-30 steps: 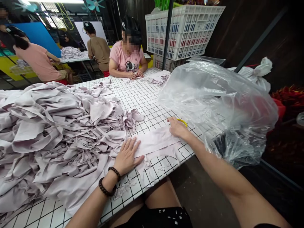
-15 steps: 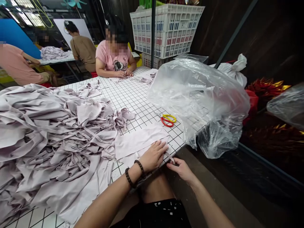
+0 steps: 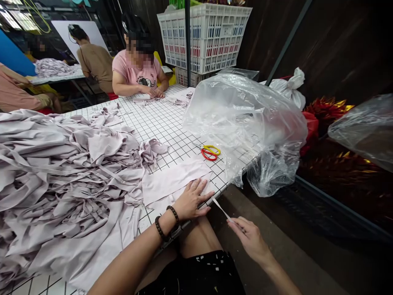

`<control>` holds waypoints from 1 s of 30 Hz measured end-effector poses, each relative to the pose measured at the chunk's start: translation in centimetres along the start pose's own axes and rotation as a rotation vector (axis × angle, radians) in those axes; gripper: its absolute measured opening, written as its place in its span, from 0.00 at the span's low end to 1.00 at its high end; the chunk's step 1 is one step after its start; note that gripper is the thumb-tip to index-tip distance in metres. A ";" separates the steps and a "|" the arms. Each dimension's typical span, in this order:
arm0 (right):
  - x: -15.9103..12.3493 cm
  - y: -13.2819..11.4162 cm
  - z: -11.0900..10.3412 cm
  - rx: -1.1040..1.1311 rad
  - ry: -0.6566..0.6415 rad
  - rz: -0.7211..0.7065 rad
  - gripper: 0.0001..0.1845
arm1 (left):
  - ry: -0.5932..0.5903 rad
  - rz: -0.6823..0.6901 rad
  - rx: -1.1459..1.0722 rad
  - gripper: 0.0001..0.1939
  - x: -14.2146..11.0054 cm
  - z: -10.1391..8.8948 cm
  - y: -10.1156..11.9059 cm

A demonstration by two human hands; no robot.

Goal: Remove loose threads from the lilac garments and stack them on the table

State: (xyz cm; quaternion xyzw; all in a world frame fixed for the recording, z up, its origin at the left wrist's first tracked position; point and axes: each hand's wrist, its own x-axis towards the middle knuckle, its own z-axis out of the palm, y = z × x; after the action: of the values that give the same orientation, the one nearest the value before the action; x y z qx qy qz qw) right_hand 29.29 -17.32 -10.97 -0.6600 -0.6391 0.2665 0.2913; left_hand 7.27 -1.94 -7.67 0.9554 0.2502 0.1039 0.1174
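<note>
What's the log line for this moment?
left hand: palm-down on cloth | right hand: pinching narrow strip | scissors: on table

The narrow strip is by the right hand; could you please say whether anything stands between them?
Nothing visible does: the right hand holds one end of the narrow strip directly, beside the gridded table.

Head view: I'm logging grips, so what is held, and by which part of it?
The right hand pinches a pale fabric strip near its lower end; the left hand lies spread, gripping nothing.
</note>
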 end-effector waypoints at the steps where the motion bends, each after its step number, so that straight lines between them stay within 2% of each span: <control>1: -0.5 0.3 -0.4 0.012 0.025 0.017 0.14 | -0.003 -0.003 0.007 0.30 0.0 0.0 0.0; 8: -2.5 1.9 -5.7 -0.151 0.315 -0.103 0.13 | -0.022 -0.010 0.029 0.32 0.0 -0.2 0.2; 10: -2.4 1.5 -6.5 -0.063 0.414 -0.114 0.12 | -0.018 -0.009 0.033 0.32 0.0 -0.2 0.2; 13: -1.2 0.2 -6.7 0.183 0.585 -0.078 0.09 | -0.011 -0.003 0.038 0.33 0.0 -0.2 0.2; 15: 0.1 -0.5 -6.4 0.322 0.629 -0.073 0.05 | -0.009 0.003 0.042 0.33 0.1 -0.2 0.2; 17: 1.3 -0.6 -5.8 0.389 0.532 -0.029 0.05 | -0.001 0.003 0.045 0.33 0.0 -0.1 0.2; 20: 2.6 0.4 -3.8 0.462 0.234 0.181 0.09 | 0.013 0.000 0.044 0.32 0.0 -0.1 0.3; 22: 3.2 0.9 -2.0 0.532 0.103 0.252 0.11 | 0.011 0.000 0.044 0.33 0.0 0.0 0.3; 26: 5.3 0.3 1.8 0.555 0.064 0.177 0.22 | 0.000 0.005 0.052 0.35 0.0 0.2 0.2; 30: 7.5 -1.0 4.2 0.823 -0.117 0.160 0.19 | 0.005 0.002 0.056 0.35 -0.1 0.3 0.1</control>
State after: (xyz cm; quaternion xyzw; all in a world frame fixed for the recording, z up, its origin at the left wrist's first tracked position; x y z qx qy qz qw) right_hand 25.90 -9.63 -12.95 -0.5201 -0.4415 0.5581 0.4722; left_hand 7.34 -2.14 -7.95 0.9583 0.2524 0.0994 0.0900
